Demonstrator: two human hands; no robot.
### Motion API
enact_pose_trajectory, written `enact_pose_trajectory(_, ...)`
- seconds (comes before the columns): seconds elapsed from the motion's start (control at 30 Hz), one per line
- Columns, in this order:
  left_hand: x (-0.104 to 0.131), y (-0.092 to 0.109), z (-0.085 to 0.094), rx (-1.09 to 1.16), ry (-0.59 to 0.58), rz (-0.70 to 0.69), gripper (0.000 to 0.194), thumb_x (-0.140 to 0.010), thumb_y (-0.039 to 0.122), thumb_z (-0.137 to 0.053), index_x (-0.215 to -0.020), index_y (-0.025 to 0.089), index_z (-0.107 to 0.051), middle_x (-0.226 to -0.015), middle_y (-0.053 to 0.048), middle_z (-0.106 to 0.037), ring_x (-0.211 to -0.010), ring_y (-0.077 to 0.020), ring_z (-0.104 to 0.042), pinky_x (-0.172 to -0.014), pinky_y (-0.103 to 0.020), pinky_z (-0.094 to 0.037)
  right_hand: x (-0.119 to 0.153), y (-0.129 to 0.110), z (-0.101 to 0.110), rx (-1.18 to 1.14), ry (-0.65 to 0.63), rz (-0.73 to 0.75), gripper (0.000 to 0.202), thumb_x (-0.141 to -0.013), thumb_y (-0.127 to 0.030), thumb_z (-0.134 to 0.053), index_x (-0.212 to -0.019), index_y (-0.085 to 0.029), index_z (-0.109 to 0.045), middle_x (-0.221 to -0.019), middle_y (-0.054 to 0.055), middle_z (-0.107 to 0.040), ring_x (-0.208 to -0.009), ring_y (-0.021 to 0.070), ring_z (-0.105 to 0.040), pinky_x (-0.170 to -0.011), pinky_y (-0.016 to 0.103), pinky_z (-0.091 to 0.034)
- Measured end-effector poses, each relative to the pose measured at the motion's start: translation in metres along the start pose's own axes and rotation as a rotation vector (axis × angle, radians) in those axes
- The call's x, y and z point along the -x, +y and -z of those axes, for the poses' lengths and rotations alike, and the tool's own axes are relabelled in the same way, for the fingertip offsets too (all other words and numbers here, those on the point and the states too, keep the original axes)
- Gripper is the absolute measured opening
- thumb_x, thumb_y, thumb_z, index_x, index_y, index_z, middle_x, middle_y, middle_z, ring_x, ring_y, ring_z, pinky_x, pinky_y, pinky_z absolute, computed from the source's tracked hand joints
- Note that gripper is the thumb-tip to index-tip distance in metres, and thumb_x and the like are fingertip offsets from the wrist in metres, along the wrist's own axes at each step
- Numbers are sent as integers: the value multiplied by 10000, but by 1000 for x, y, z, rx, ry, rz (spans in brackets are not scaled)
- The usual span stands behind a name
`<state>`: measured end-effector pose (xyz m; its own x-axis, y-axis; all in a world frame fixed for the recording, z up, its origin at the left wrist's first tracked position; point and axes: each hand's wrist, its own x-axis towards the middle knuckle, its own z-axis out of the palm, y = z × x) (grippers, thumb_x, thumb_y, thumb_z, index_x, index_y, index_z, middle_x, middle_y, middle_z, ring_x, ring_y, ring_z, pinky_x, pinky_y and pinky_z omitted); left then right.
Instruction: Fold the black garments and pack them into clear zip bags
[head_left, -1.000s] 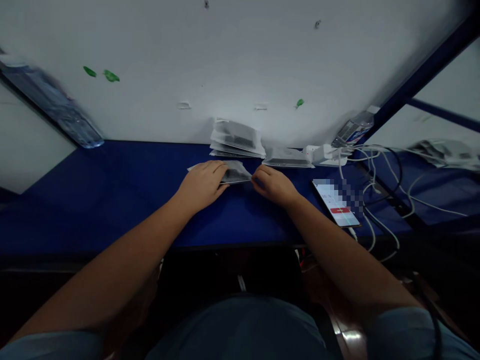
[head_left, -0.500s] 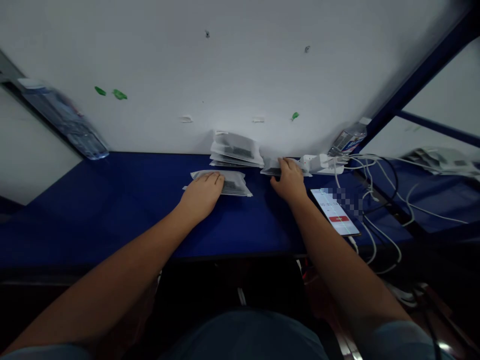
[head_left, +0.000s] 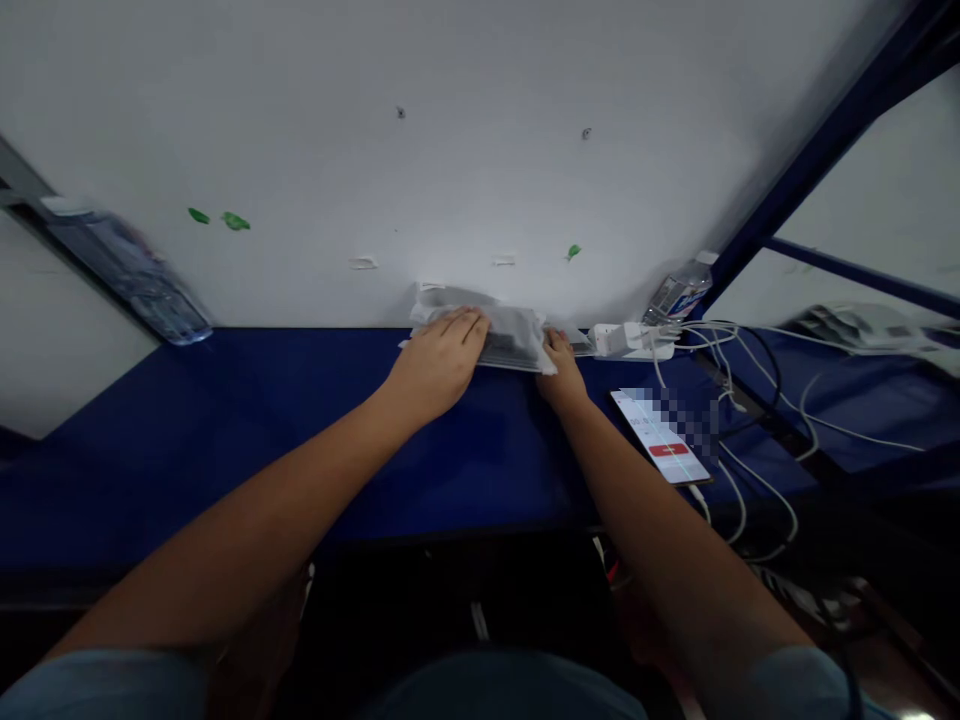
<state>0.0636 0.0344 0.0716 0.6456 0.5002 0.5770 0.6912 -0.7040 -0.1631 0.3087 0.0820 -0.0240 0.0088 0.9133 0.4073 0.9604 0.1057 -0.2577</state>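
Observation:
My left hand [head_left: 446, 360] is closed on a frosted plastic bag [head_left: 514, 340] with something dark inside. The bag overlaps a stack of similar bags [head_left: 450, 295] against the wall, so most of that pile is hidden. At its right edge is my right hand [head_left: 561, 372], fingers curled on another flat frosted bag [head_left: 576, 340]. The held bag's corner covers part of the right hand, and its thumb is out of sight.
A phone [head_left: 660, 440] lies on the blue table [head_left: 300, 480], right of my forearm. Behind it are a white power strip [head_left: 634, 342], tangled cables [head_left: 750, 400] and a water bottle [head_left: 681, 290]. Another clear bottle [head_left: 139, 275] stands at the far left.
My left hand has carried its bag from the tabletop up and right, over the stack. My right hand has shifted slightly left, beside that bag. The head view has tilted a little.

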Motion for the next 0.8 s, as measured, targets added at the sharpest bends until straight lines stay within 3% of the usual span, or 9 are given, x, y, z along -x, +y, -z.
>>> enact_pose_trajectory(0.2,-58,-2,-44,-69,-35,-6,465,-926,55,-433,-1380,-1,-514,-1417,-264,-562,-1351,-335,-527,-1130,-478,-414,2,2,3,-24,203,-83,457,-868,-66,-416,-1285,-30,-599,-1282,284,-519,-1226,391,-473,-1031,551,-410)
enact_pose_trajectory(0.43,-104,16,-78,-96,-66,57,421,-956,55,-411,-1348,-29,-537,-1393,-288,-569,-1352,-346,-516,-1105,-480,-400,8,-17,19,8,110,-76,481,-837,-73,-469,-1302,4,-567,-1147,277,-598,-1098,364,-559,-975,507,-465)
enact_pose_trajectory(0.57,-127,24,-97,-70,-71,110,404,-983,57,-355,-1321,-48,-550,-1356,-293,-586,-1320,-348,-535,-1072,-461,-421,24,-36,32,36,14,-35,266,-856,-150,-506,-992,-81,-724,-1030,231,-666,-968,333,-642,-875,433,-522)
enact_pose_trajectory(0.67,-132,21,-111,-19,-134,103,395,-963,55,-392,-1312,-7,-564,-1337,-260,-603,-1267,-330,-570,-1053,-453,-435,28,-42,41,18,-78,-40,294,-907,-161,-458,-847,-153,-746,-985,180,-710,-885,277,-682,-785,370,-533)
enact_pose_trajectory(0.8,-125,13,-126,62,-218,37,488,-941,118,-483,-1422,37,-497,-1495,-219,-501,-1388,-299,-474,-1164,-427,-341,23,-39,49,18,-131,-143,319,-927,-159,-441,-946,-152,-759,-1057,155,-738,-981,245,-697,-814,302,-515)
